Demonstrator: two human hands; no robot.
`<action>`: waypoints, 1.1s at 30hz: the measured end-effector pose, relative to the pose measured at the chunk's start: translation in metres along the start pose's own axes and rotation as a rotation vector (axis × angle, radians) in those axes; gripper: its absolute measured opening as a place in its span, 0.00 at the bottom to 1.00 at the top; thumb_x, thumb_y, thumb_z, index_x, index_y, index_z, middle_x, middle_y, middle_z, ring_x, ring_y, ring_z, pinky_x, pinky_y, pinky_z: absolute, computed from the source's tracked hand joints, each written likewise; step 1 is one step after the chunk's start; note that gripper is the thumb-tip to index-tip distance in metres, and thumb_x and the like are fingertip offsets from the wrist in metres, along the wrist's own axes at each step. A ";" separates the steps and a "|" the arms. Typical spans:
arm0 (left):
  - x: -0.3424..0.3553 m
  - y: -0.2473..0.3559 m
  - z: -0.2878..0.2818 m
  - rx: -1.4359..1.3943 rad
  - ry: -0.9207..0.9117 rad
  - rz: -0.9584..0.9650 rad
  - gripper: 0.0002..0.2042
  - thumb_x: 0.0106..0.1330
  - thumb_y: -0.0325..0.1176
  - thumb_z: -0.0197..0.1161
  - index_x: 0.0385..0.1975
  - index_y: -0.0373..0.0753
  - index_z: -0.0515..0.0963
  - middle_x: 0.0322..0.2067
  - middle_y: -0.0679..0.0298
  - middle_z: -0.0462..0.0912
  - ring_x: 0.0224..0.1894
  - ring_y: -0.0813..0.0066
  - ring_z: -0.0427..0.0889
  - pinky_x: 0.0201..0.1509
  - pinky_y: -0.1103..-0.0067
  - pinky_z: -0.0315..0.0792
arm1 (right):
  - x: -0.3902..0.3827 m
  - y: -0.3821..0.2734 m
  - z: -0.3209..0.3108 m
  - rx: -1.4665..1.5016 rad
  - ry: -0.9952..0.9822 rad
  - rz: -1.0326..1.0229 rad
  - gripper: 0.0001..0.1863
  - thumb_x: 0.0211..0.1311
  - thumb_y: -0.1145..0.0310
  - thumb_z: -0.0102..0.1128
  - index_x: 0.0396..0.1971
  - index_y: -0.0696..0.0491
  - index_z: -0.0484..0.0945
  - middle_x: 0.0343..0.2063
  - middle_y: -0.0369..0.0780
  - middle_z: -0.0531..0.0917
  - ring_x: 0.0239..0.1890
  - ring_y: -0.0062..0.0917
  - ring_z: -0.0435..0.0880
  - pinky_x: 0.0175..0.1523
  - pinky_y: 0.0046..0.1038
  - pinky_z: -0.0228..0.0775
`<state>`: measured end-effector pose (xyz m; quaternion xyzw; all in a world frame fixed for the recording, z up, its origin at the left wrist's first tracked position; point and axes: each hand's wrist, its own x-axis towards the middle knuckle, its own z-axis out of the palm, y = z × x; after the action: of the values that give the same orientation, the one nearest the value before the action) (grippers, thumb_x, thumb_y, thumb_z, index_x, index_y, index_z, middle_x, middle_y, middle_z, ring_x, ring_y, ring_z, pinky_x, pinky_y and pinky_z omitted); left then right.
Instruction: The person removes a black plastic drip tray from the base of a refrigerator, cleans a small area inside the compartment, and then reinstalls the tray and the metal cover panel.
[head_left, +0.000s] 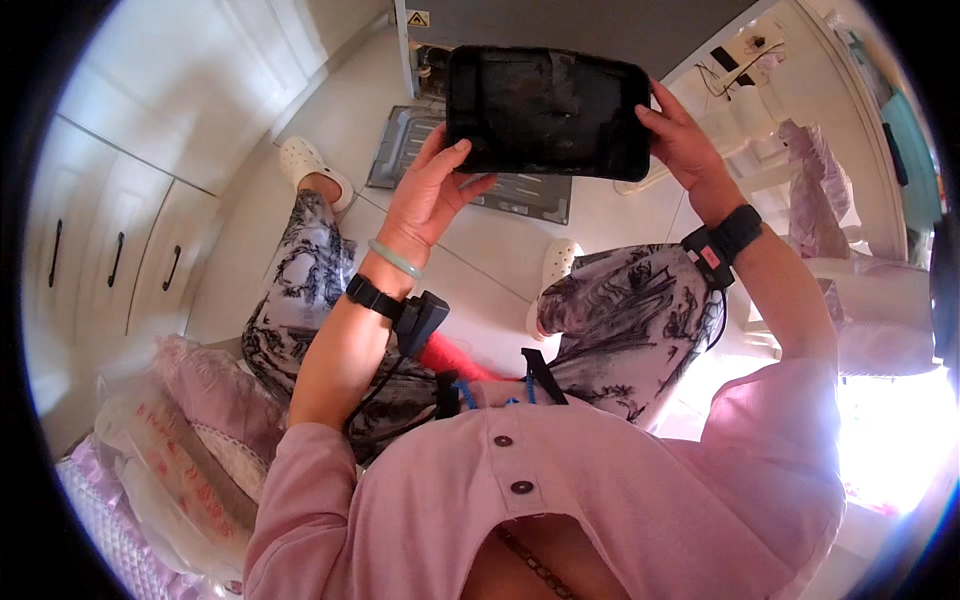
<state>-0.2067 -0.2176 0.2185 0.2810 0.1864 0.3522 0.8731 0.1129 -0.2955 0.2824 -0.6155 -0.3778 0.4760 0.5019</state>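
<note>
A black rectangular tray point(545, 112) with a glossy, blotched surface is held up in the upper middle, tilted toward the camera. My left hand point(430, 185) grips its lower left corner, thumb on the near face. My right hand point(680, 145) grips its right edge, thumb on the front. Below and behind it on the floor lies a metal tray point(531, 203) with slots or ridges, partly hidden by the black one.
A dark grey appliance point(560, 22) stands ahead. White cabinets point(130, 250) line the left; a white unit with a cable and pink cloth point(805, 190) is at right. My legs in patterned trousers point(620, 330) frame the tiled floor point(470, 270). Cushions and a bag point(175, 470) lie lower left.
</note>
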 end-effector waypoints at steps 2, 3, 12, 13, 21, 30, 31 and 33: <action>-0.004 0.006 0.009 0.025 0.000 0.030 0.20 0.62 0.32 0.59 0.54 0.42 0.65 0.46 0.64 0.74 0.46 0.70 0.76 0.49 0.70 0.74 | -0.003 0.001 -0.001 0.041 0.004 -0.028 0.33 0.61 0.62 0.57 0.65 0.46 0.55 0.52 0.34 0.72 0.50 0.21 0.72 0.53 0.25 0.63; -0.007 0.008 0.012 0.041 0.002 0.046 0.20 0.62 0.32 0.58 0.54 0.41 0.65 0.46 0.64 0.74 0.47 0.71 0.76 0.49 0.71 0.74 | -0.007 -0.002 0.000 0.066 -0.012 -0.049 0.33 0.61 0.62 0.57 0.65 0.47 0.55 0.51 0.34 0.73 0.50 0.22 0.72 0.54 0.25 0.64; 0.001 0.014 0.027 -0.116 -0.030 -0.022 0.17 0.66 0.37 0.54 0.53 0.40 0.66 0.52 0.58 0.72 0.51 0.65 0.73 0.55 0.69 0.70 | -0.067 -0.040 0.036 0.250 0.005 -0.140 0.29 0.62 0.52 0.55 0.53 0.61 0.68 0.51 0.41 0.75 0.50 0.26 0.73 0.58 0.27 0.62; 0.015 0.006 0.038 -0.174 -0.018 -0.059 0.16 0.69 0.43 0.50 0.51 0.41 0.69 0.51 0.57 0.73 0.53 0.66 0.72 0.53 0.70 0.72 | -0.054 -0.020 0.016 0.291 0.162 -0.109 0.28 0.62 0.51 0.54 0.52 0.61 0.69 0.48 0.41 0.77 0.49 0.25 0.74 0.56 0.27 0.65; 0.004 0.008 0.086 0.006 -0.234 -0.128 0.21 0.68 0.48 0.50 0.55 0.42 0.68 0.44 0.59 0.78 0.43 0.71 0.79 0.42 0.79 0.77 | -0.157 -0.152 -0.059 0.432 0.432 -0.527 0.23 0.66 0.53 0.48 0.50 0.57 0.71 0.48 0.38 0.78 0.49 0.24 0.77 0.56 0.27 0.67; -0.025 -0.034 -0.029 -0.009 0.084 -0.285 0.15 0.66 0.44 0.55 0.46 0.43 0.73 0.37 0.63 0.79 0.38 0.74 0.77 0.39 0.78 0.72 | -0.290 -0.356 -0.259 -0.530 1.907 -1.090 0.42 0.54 0.45 0.58 0.52 0.69 0.61 0.50 0.53 0.72 0.51 0.40 0.71 0.55 0.35 0.64; -0.033 -0.033 -0.042 0.003 0.135 -0.300 0.14 0.66 0.43 0.55 0.45 0.43 0.74 0.36 0.64 0.79 0.37 0.74 0.77 0.38 0.79 0.71 | -0.295 -0.365 -0.250 -0.541 1.811 -1.158 0.45 0.53 0.43 0.58 0.52 0.72 0.59 0.52 0.57 0.69 0.56 0.42 0.68 0.58 0.36 0.61; -0.044 -0.042 -0.061 0.004 0.135 -0.311 0.13 0.65 0.43 0.55 0.43 0.42 0.74 0.34 0.64 0.78 0.35 0.74 0.76 0.35 0.79 0.70 | -0.313 -0.387 -0.277 -0.974 1.970 -1.099 0.42 0.53 0.46 0.59 0.53 0.68 0.59 0.47 0.59 0.71 0.53 0.48 0.70 0.56 0.39 0.63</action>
<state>-0.2475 -0.2523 0.1509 0.2260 0.2865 0.2304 0.9021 0.3036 -0.5809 0.7375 -0.5943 -0.1849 -0.6577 0.4245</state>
